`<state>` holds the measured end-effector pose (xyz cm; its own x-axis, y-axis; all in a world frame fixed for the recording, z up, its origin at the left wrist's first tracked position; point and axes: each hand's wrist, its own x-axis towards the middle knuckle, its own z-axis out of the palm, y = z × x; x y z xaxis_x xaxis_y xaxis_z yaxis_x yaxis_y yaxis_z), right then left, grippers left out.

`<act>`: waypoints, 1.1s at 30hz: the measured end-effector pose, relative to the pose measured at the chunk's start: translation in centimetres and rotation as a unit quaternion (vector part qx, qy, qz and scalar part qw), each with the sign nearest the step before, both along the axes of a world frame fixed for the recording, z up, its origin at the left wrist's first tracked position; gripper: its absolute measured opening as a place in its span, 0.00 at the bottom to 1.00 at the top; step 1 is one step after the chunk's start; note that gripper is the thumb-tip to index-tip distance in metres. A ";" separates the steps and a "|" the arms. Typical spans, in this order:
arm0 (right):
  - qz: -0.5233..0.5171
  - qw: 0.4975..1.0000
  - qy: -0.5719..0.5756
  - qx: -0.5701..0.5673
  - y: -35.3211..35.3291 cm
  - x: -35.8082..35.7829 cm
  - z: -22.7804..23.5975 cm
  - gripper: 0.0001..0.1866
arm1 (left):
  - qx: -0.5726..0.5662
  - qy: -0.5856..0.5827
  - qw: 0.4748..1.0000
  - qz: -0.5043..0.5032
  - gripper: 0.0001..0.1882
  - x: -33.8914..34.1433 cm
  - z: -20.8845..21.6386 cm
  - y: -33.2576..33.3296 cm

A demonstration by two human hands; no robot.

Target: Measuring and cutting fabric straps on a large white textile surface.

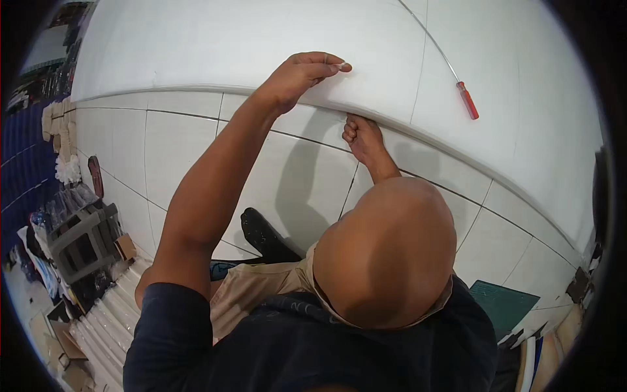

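Note:
A large white sheet or mattress-like slab lies across the floor in front of me, its near edge curving from left to right. Over it, my left hand is closed in a pinch, with a tiny white bit at the fingertips; its kind is too small to tell. My right hand is curled into a fist against the slab's near edge, and whatever its fingers hold is hidden. A long thin screwdriver with a red handle rests on the slab, to the right of both hands.
My bent knee rises close below the right hand, above the white tiled floor. At left stand a grey plastic stool-like frame and long wrapped white rolls. A green mat lies at lower right.

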<state>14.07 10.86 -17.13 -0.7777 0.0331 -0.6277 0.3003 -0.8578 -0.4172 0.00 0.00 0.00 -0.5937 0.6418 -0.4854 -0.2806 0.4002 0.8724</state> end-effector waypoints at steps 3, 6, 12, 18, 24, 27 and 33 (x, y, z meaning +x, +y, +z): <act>0.001 1.000 0.011 0.001 0.0 0.1 0.7 0.08 | 0.028 0.015 0.998 0.055 0.18 0.6 -0.7 -0.1; -0.007 1.000 0.006 0.006 0.0 0.2 0.9 0.09 | 0.055 -0.004 0.994 0.094 0.15 0.8 -1.2 -0.2; -0.013 1.000 -0.001 -0.002 0.1 -0.1 1.0 0.08 | 0.136 -0.015 0.977 0.161 0.16 1.0 -2.3 -0.4; -0.006 1.000 -0.011 -0.014 0.1 -0.1 0.5 0.08 | 0.172 -0.014 0.959 0.224 0.12 1.3 -2.2 -0.3; 0.069 0.991 -0.042 0.103 0.2 1.1 2.3 0.04 | -0.197 0.208 0.952 -0.112 0.19 -1.7 1.7 0.1; 0.112 0.983 -0.083 0.120 0.9 2.1 3.1 0.10 | -0.238 0.295 0.894 -0.239 0.20 -2.0 3.4 1.2; 0.096 0.987 -0.031 0.128 0.3 3.2 2.3 0.16 | -0.211 0.244 0.920 -0.222 0.19 -2.3 1.7 1.2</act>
<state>17.27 11.14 -14.88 -0.7455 0.0534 -0.6644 0.4784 -0.6513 -0.5891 -2.28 1.22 1.66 -0.5324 0.6891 -0.4916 0.3766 0.7130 0.5915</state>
